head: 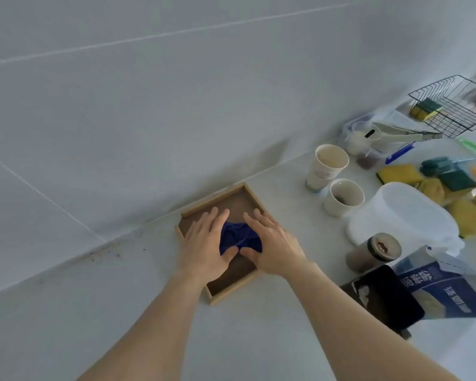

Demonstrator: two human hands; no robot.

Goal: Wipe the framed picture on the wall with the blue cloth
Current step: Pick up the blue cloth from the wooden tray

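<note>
A square wooden frame (222,294) with a brown inner panel lies flat on the pale counter, its far corner touching the wall. A bunched dark blue cloth (238,237) rests on the brown panel. My left hand (206,243) lies flat on the panel and grips the cloth's left side with its thumb. My right hand (272,246) presses down on the cloth's right side, thumb tucked under the fabric. Both hands cover much of the panel.
To the right stand two paper cups (327,166), a white plastic tub (404,213), a lidded brown jar (374,254), a blue printed bag (448,290) and a dark pouch (388,298). Yellow-green sponges (434,182) and a wire rack (451,105) sit farther back.
</note>
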